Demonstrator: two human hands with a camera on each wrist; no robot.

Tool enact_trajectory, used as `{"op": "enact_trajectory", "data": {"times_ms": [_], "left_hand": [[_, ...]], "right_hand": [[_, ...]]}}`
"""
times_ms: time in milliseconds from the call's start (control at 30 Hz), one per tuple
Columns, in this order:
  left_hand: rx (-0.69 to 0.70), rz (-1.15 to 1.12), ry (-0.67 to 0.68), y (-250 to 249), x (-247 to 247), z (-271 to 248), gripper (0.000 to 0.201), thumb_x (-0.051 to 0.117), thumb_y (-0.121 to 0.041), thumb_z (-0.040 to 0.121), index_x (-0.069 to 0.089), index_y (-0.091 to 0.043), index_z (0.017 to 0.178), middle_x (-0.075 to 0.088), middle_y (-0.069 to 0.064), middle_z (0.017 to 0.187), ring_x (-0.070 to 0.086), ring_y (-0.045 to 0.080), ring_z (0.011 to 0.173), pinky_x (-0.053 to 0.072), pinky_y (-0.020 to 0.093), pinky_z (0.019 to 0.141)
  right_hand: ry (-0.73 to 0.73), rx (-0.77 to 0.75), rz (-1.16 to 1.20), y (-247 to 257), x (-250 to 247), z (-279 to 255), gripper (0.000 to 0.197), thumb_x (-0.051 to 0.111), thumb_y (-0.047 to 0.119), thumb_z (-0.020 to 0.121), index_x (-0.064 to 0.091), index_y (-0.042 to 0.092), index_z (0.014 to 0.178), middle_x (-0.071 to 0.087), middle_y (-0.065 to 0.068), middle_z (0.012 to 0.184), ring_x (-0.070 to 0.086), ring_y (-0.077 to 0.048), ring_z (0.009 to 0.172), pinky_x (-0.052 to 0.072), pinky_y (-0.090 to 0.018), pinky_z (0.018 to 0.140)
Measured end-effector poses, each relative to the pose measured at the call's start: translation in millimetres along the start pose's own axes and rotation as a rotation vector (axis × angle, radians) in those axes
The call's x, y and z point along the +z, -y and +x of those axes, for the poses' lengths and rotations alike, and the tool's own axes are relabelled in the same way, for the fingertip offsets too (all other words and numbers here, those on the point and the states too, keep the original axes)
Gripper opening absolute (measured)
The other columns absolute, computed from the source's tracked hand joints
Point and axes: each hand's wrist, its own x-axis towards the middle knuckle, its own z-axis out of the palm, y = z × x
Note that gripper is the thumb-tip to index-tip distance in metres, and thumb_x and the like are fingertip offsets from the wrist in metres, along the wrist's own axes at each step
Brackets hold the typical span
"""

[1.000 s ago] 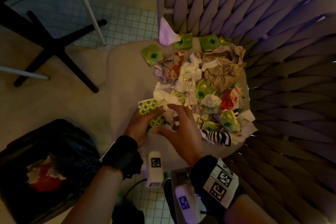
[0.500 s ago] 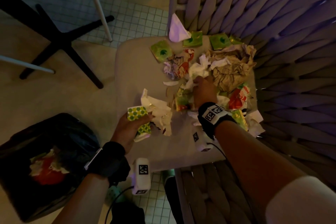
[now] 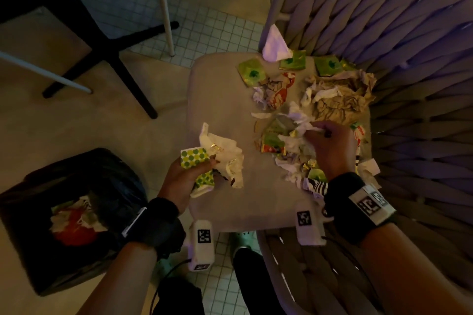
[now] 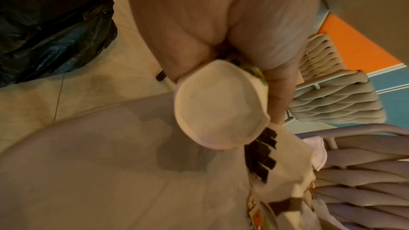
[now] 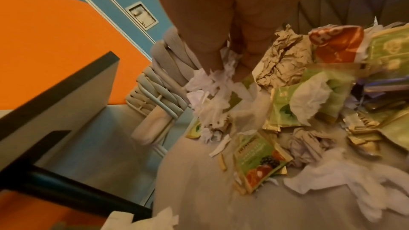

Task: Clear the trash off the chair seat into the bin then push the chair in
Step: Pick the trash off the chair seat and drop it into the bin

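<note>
A pile of trash (image 3: pixel 314 110) covers the right half of the grey chair seat (image 3: pixel 222 100): green tea packets, white tissue, crumpled brown paper (image 3: pixel 343 100), red wrappers. My left hand (image 3: pixel 186 176) grips a squashed green-dotted paper cup (image 3: pixel 194 161) with crumpled white wrappers (image 3: pixel 225 156), held over the seat's left front edge; the cup's white base (image 4: pixel 217 104) fills the left wrist view. My right hand (image 3: pixel 325 135) pinches white tissue (image 5: pixel 219 78) in the middle of the pile. The black-lined bin (image 3: pixel 69 215) stands on the floor at lower left, with red and white trash inside.
The chair's woven rope back (image 3: pixel 384 33) curves round the far and right sides of the seat. A black table base (image 3: pixel 102 54) and white chair legs (image 3: pixel 163 7) stand on the floor to the left. My shoe (image 3: pixel 243 240) shows below the seat's front edge.
My left hand lifted the dotted cup and wrappers off the pile and drew them left. My right hand reached into the pile, took hold of tissue and pulled back slightly.
</note>
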Motion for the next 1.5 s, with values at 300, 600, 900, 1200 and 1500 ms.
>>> {"op": "enact_trajectory", "data": {"times_ms": [300, 600, 900, 1200, 1500], "left_hand": [[0.026, -0.060, -0.045, 1.6, -56.1, -26.9, 0.020, 0.067, -0.005, 0.081, 0.070, -0.013, 0.099, 0.077, 0.000, 0.087, 0.071, 0.016, 0.079, 0.059, 0.027, 0.065], [0.041, -0.097, -0.279, 6.6, -208.8, -87.7, 0.019, 0.064, -0.007, 0.084, 0.075, -0.020, 0.091, 0.074, -0.001, 0.086, 0.069, 0.014, 0.081, 0.054, 0.033, 0.072], [-0.125, -0.088, -0.690, 99.0, -447.2, -122.3, 0.030, 0.069, -0.013, 0.082, 0.062, -0.010, 0.111, 0.065, 0.013, 0.112, 0.063, 0.033, 0.104, 0.049, 0.041, 0.084], [-0.207, -0.035, -0.590, 134.9, -496.6, -70.9, 0.079, 0.078, -0.042, 0.071, 0.041, -0.022, 0.138, 0.051, 0.006, 0.139, 0.053, 0.031, 0.122, 0.045, 0.051, 0.099], [-0.158, 0.088, -0.332, 101.4, -443.0, -98.2, 0.068, 0.067, -0.038, 0.084, 0.031, -0.040, 0.142, 0.040, -0.013, 0.145, 0.040, 0.016, 0.132, 0.032, 0.046, 0.110]], "right_hand": [[0.105, -0.095, 0.164, 53.9, 22.4, -96.2, 0.014, 0.070, 0.014, 0.077, 0.073, 0.019, 0.089, 0.070, 0.001, 0.078, 0.057, -0.006, 0.068, 0.047, -0.030, 0.067], [0.580, -0.271, 0.305, 142.6, 188.6, -259.6, 0.018, 0.066, 0.015, 0.078, 0.072, 0.026, 0.091, 0.070, 0.007, 0.090, 0.061, -0.001, 0.074, 0.049, -0.017, 0.065], [1.025, -0.316, -0.132, 131.9, 430.8, -347.4, 0.026, 0.058, 0.006, 0.086, 0.067, 0.004, 0.111, 0.066, -0.014, 0.119, 0.061, -0.022, 0.109, 0.043, -0.017, 0.085], [1.137, -0.237, -0.369, 96.7, 529.3, -338.4, 0.045, 0.055, 0.010, 0.091, 0.048, 0.009, 0.135, 0.049, -0.016, 0.139, 0.048, -0.032, 0.127, 0.042, -0.019, 0.085], [1.209, -0.028, -0.252, 94.1, 439.8, -316.0, 0.046, 0.058, 0.021, 0.091, 0.048, 0.012, 0.135, 0.054, -0.013, 0.132, 0.054, -0.028, 0.120, 0.044, -0.032, 0.092]]}}
